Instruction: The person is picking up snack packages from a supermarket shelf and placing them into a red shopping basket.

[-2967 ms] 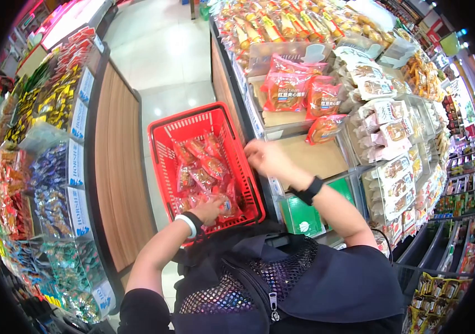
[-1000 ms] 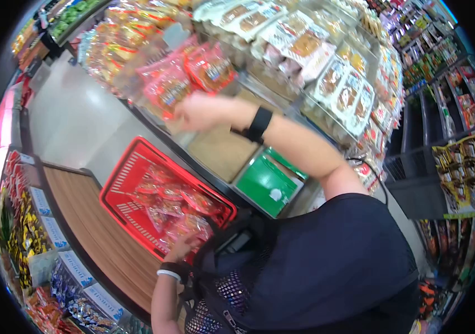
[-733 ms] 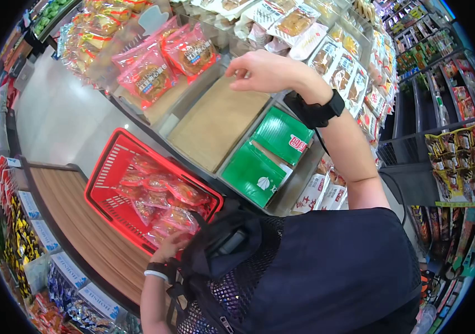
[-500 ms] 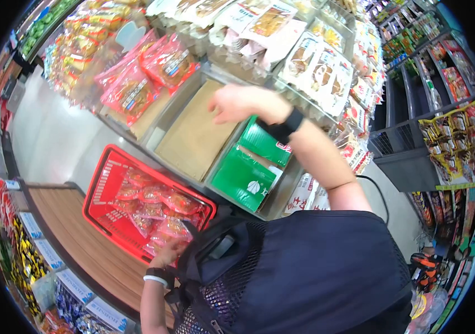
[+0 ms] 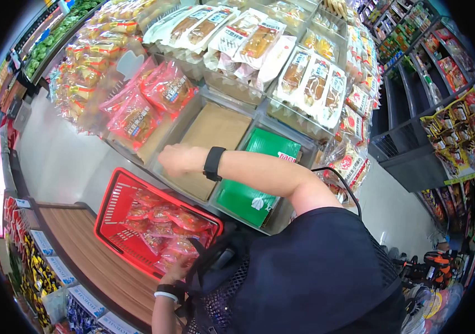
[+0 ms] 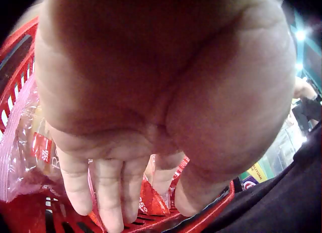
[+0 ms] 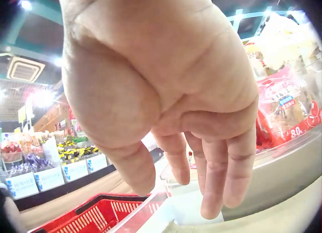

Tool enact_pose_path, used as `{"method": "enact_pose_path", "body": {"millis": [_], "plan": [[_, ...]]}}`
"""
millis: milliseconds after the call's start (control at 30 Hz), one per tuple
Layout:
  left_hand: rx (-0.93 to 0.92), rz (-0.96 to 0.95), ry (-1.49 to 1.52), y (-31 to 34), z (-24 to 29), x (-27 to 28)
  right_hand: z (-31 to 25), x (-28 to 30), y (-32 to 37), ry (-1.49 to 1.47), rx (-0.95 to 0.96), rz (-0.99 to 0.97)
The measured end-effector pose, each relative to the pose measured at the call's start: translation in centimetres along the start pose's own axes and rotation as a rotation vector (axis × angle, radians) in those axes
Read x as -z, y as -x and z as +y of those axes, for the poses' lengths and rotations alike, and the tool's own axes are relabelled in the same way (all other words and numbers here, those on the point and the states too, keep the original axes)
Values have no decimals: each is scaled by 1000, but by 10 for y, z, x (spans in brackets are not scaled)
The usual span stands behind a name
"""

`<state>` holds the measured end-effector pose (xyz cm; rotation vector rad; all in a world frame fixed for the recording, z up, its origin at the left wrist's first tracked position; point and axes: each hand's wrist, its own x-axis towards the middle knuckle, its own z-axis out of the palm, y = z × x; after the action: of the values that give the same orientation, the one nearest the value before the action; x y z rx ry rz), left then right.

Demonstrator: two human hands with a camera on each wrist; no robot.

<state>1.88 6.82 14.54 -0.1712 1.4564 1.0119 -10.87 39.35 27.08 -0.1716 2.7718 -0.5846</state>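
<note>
My left hand (image 5: 177,270) hangs at the near end of the red shopping basket (image 5: 116,183), over clear-and-pink bags of bread (image 5: 162,214). In the left wrist view its fingers (image 6: 110,203) point down beside a red-printed bread bag (image 6: 37,152). My right hand (image 5: 181,160) hovers at the front of a shelf bin lined with brown cardboard (image 5: 215,128). In the right wrist view its fingers (image 7: 216,167) droop, loosely bent, with nothing between them. Pink-wrapped red bean breads (image 5: 137,122) lie in the adjoining bin, left of this hand.
A green carton (image 5: 248,189) fills the bin to the right. White-wrapped breads (image 5: 309,83) are stacked further back. The basket sits between this display and a wood-sided candy stand (image 5: 90,239). Clear dividers (image 7: 151,208) edge the bins.
My right hand has passed over the red bean breads, swung right, then returned to the cardboard bin's front edge. A bread bag by the divider no longer shows there. My left hand stays at the basket.
</note>
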Motion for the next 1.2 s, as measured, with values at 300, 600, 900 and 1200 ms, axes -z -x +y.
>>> {"method": "enact_pose_path", "body": {"millis": [300,600,900,1200], "plan": [[44,102,6,33,32,-26,-18,9,-6,220,94,-144],[-280,-91,-692,-17,-20,46,-10,14,-5,280,265,32],[-1535,-18,-1023,243,261,-146,-5,24,4,363,267,-50],[-1801,25,-1179,269,244,-229,11,22,-1,340,76,-135]]}}
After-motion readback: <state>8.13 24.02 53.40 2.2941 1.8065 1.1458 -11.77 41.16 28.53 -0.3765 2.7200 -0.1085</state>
